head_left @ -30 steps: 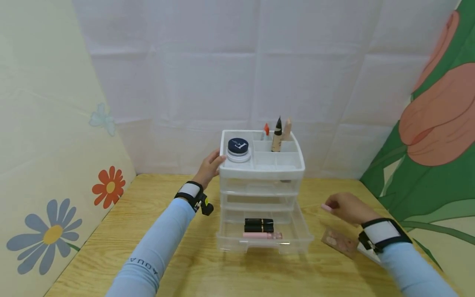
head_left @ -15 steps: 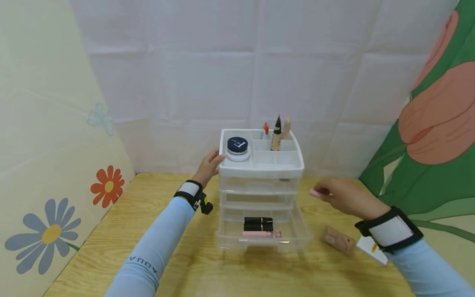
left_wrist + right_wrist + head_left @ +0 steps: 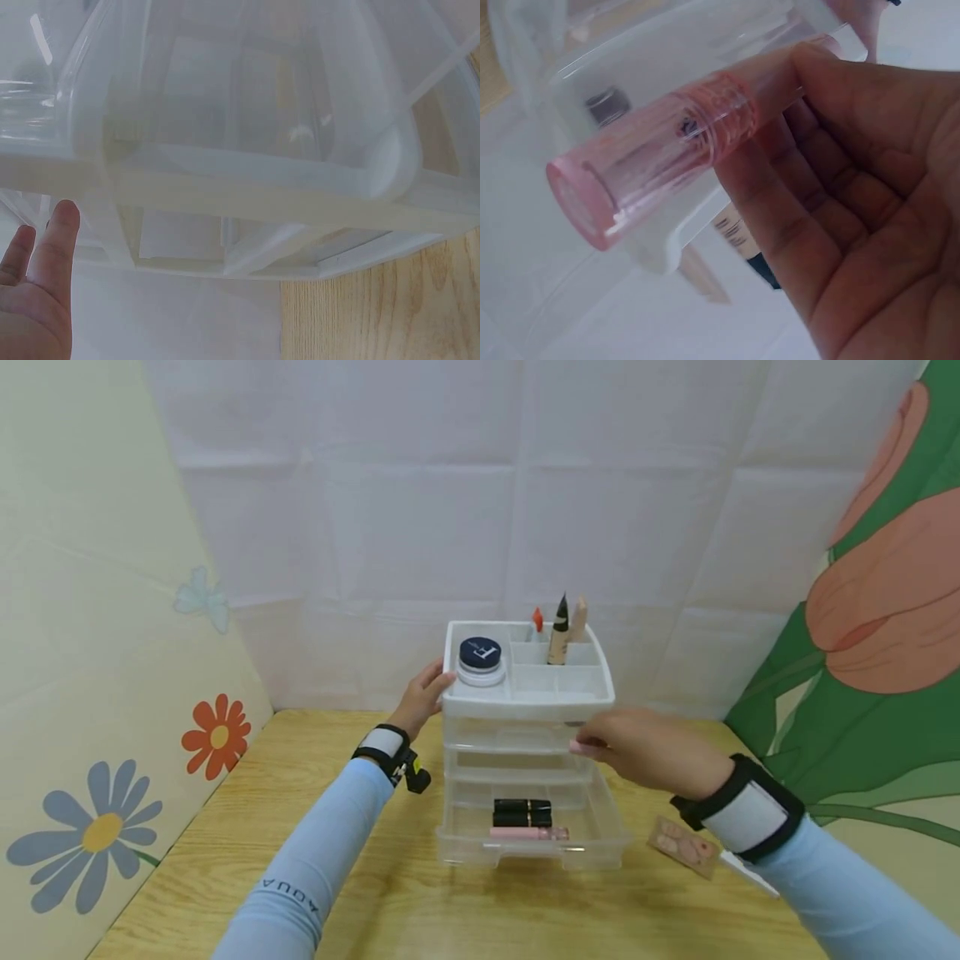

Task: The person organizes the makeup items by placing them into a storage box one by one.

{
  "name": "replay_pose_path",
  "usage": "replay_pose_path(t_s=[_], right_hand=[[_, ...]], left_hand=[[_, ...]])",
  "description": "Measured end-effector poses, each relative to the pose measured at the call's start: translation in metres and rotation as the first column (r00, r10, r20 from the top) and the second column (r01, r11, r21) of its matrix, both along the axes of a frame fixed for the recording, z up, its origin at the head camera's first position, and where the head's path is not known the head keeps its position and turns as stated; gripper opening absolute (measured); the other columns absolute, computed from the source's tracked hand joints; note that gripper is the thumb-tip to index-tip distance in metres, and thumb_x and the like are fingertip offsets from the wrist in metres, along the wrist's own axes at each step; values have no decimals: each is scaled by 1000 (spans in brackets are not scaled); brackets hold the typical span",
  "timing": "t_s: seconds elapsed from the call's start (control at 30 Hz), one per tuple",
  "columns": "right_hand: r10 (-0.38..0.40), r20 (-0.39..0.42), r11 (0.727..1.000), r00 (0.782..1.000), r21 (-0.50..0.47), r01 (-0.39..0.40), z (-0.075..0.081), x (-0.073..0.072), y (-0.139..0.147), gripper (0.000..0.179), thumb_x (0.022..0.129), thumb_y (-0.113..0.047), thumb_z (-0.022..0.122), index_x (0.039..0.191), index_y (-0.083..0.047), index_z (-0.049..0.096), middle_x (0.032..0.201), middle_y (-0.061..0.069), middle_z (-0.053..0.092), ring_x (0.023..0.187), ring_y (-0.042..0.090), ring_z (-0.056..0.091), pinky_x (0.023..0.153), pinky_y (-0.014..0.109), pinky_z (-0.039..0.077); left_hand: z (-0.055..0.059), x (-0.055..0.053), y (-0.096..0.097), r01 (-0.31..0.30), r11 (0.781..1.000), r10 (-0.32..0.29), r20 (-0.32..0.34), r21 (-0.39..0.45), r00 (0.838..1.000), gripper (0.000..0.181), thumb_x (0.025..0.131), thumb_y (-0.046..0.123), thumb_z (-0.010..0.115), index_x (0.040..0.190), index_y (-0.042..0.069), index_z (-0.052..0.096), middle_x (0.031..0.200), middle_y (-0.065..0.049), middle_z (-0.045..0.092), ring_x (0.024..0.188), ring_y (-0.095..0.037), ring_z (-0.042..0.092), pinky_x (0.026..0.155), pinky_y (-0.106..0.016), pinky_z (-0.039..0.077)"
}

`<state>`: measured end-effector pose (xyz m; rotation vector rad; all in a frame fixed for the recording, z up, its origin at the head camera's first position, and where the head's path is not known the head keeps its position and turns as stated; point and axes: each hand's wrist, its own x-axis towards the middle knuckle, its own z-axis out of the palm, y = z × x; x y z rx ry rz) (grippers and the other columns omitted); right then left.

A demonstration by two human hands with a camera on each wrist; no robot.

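My right hand (image 3: 652, 750) pinches a pink, see-through lip gloss tube (image 3: 652, 161) between thumb and fingers, in front of the organizer's upper right drawers. The white and clear drawer organizer (image 3: 528, 713) stands mid-table with its bottom drawer (image 3: 461, 852) pulled out. Black lipstick tubes (image 3: 522, 812) and another pink tube (image 3: 525, 833) lie in that drawer. Against the organizer's left side rests my left hand (image 3: 422, 702), its thumb near the top rim. In the left wrist view, the visible fingers (image 3: 56, 259) are straight.
The top tray carries a dark-lidded jar (image 3: 480, 656), a beige tube with a black tip (image 3: 558, 635), and a red-tipped item (image 3: 537, 620). On the table (image 3: 375, 893) to the right lie a brownish palette (image 3: 682, 847) and a white flat box (image 3: 750, 872), partly behind my right arm.
My right hand has moved left with the lip gloss tube, from above the palette to the organizer's front. The left hand and the drawer stay put.
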<state>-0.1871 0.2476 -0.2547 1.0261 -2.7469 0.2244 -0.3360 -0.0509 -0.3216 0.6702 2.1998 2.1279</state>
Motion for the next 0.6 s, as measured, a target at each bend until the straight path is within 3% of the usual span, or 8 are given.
replay_pose_path(t_s=[0.23, 0.6], right_hand=[[107, -67, 993, 992, 58, -104, -4, -7, -25, 9, 93, -16, 66, 86, -13, 71, 76, -8, 60, 67, 5, 52, 61, 27, 52], [177, -2, 981, 984, 84, -176, -10, -22, -57, 14, 93, -18, 66, 82, -11, 71, 69, -8, 57, 62, 7, 50, 58, 27, 49]], left_hand=[[-2, -2, 1, -15, 1000, 15, -5, -13, 1000, 59, 99, 31, 49, 152, 12, 33, 151, -11, 37, 133, -30, 41, 104, -48, 41], [-1, -1, 0, -11, 1000, 11, 17, -12, 1000, 58, 101, 29, 47, 153, 11, 30, 153, -12, 34, 134, -32, 39, 106, -49, 39]])
